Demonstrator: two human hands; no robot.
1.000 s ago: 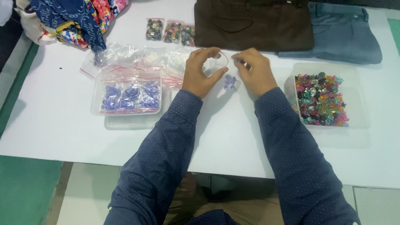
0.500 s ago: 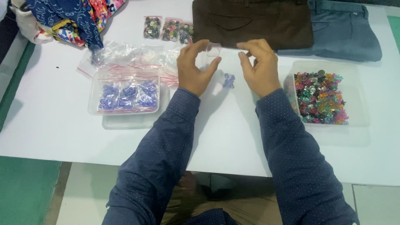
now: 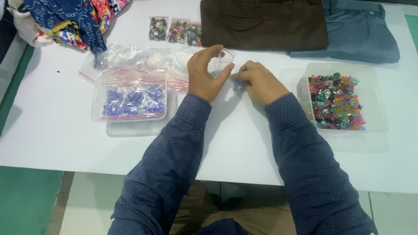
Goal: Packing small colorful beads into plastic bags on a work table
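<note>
Right hand (image 3: 261, 81) hiding purple pieces (image 3: 237, 86), left hand (image 3: 206, 75) pinching clear bag (image 3: 224, 61)

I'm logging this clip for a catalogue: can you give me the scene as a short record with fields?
Surface: white table
Left hand: holds a small clear zip bag upright between thumb and fingers
Right hand: closed over small purple pieces on the table, beside the bag
Left of hands: clear tray of bagged purple pieces, with a heap of empty zip bags behind
Right of hands: clear tub of mixed coloured pieces
Far edge: three bags of dark buttons, brown trousers, blue trousers, patterned cloth
</note>
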